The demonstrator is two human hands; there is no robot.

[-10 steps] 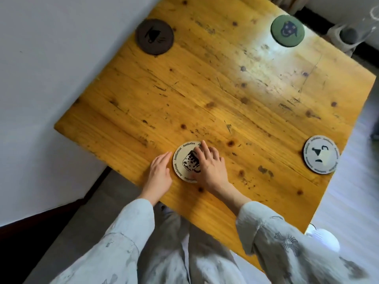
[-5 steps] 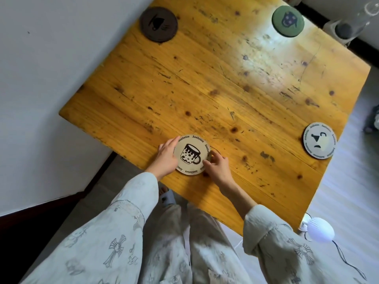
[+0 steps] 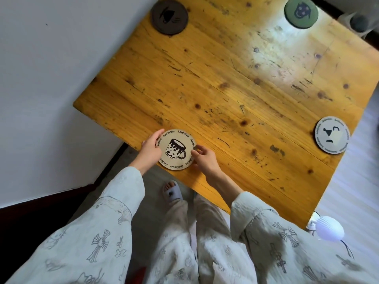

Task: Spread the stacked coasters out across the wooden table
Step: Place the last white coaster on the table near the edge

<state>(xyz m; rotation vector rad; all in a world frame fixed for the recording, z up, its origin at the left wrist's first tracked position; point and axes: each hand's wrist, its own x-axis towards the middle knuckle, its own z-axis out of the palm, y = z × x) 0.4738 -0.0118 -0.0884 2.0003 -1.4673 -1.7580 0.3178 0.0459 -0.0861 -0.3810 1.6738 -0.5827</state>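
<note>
Both hands have shifted to the rim of the mug-print coaster [image 3: 176,149] at the near corner of the wooden table [image 3: 235,83]: left hand [image 3: 151,148] and right hand [image 3: 205,158] each hold a pinching grip on its opposite edges. Brown coaster [image 3: 169,15], green coaster [image 3: 301,11] and grey coaster [image 3: 332,135] already lie well apart near other corners; this looks like the final placement, needing only a clean release
</note>
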